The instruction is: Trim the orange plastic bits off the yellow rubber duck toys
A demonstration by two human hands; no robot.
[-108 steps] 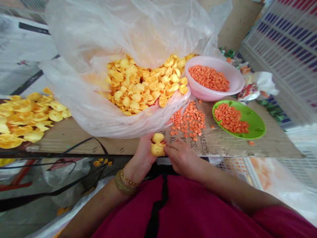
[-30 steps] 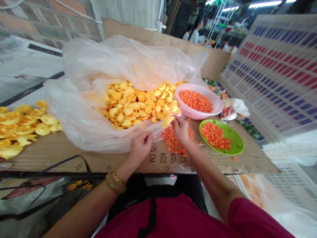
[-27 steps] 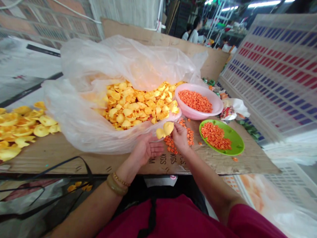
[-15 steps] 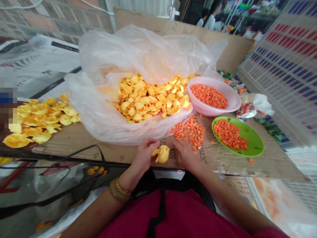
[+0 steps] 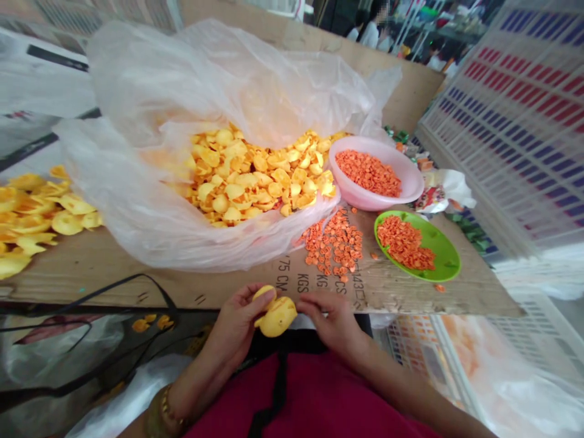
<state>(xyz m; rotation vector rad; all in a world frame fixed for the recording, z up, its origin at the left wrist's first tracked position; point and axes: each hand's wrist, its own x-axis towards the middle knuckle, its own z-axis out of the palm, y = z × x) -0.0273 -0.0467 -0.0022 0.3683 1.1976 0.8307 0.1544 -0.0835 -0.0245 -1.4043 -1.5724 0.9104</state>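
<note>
Over the table's front edge, my left hand (image 5: 244, 316) is closed around a small yellow plastic toy figure (image 5: 275, 317), which looks like a hollow duck-like body with a rounded head. My right hand (image 5: 331, 319) is at the figure's right side, thumb and fingertips pinched together close to it. Whatever sits between those fingertips is too small to make out. Just beyond the hands, a loose pile of small orange plastic pieces (image 5: 335, 243) lies on the cardboard. Behind it, a large clear plastic bag (image 5: 191, 249) lies open, filled with yellow plastic shells (image 5: 249, 179).
To the right stand a pink bowl (image 5: 413, 185) and a green dish (image 5: 444, 249), both holding orange pieces. More yellow shells (image 5: 41, 210) lie at the left. Stacked white crates (image 5: 515, 109) rise on the right. A black strap (image 5: 114, 283) loops over the table edge.
My right hand has come from beside the orange pile to the toy figure. My left hand has turned the figure and drawn it closer to my body. The view has shifted to the right.
</note>
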